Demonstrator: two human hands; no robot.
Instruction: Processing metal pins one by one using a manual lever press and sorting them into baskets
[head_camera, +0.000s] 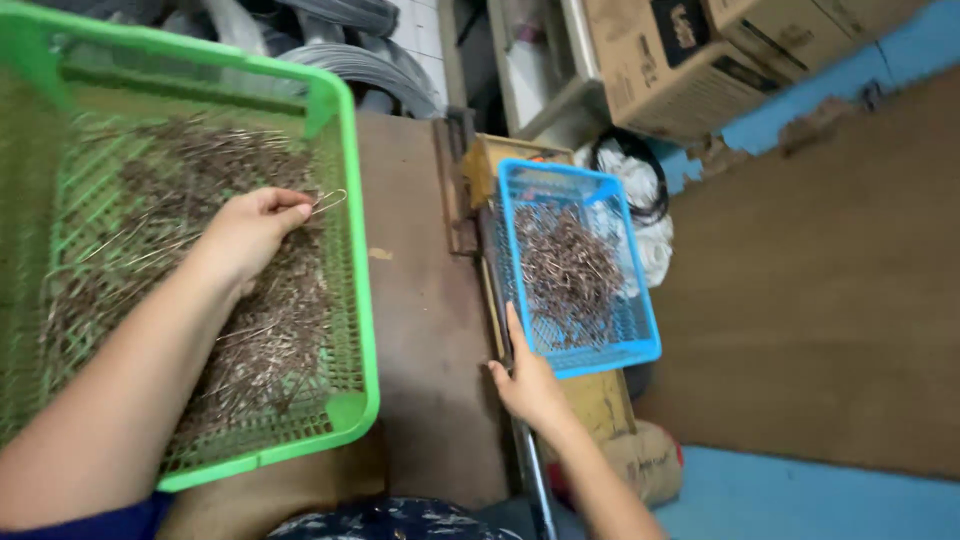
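Green basket (352, 250): large, slotted plastic, resting on the brown tabletop (420, 300); its floor is covered with a loose heap of thin metal wire pieces (265, 340).

Left hand (250, 232): inside the green basket, lying on the heap, fingers curled in and pinched on a small bunch of the wire pieces; one bent wire loop (328, 201) sticks out past the fingertips.

Blue basket (640, 345): smaller, slotted plastic, set at the tabletop's right edge on a yellowish wooden piece (600, 400); it holds a second pile of wire bits (568, 265).

Right hand (528, 385): at the near left corner of the blue basket, fingers stretched up along its left wall and touching it, holding nothing that can be seen.

Surroundings: cardboard boxes (670, 60) at top right; a coil of black cable (640, 175) on white bags just behind the blue basket; grey hoses (360, 60) beyond the green basket; brown floor (830, 280) to the right.
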